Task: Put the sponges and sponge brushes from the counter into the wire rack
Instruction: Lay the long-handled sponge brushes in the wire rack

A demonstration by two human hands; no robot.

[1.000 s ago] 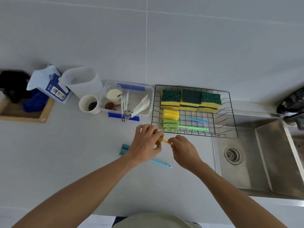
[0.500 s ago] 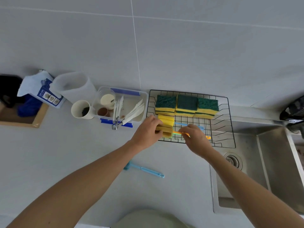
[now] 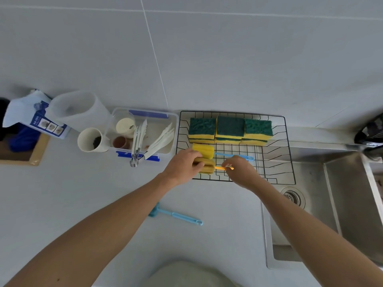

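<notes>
While both hands, left (image 3: 182,165) on the tan foam head and right (image 3: 240,172) pinching the handle, grip the orange-handled sponge brush (image 3: 207,166), lower it flat into the black wire rack (image 3: 277,162), then let go.

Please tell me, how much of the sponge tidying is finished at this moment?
Mostly done. The green-and-yellow sponges already sit at the back of the wire rack, with a yellow sponge brush in front. The left hand and right hand hold an orange-handled sponge brush over the rack. One blue brush still lies on the counter.
</notes>
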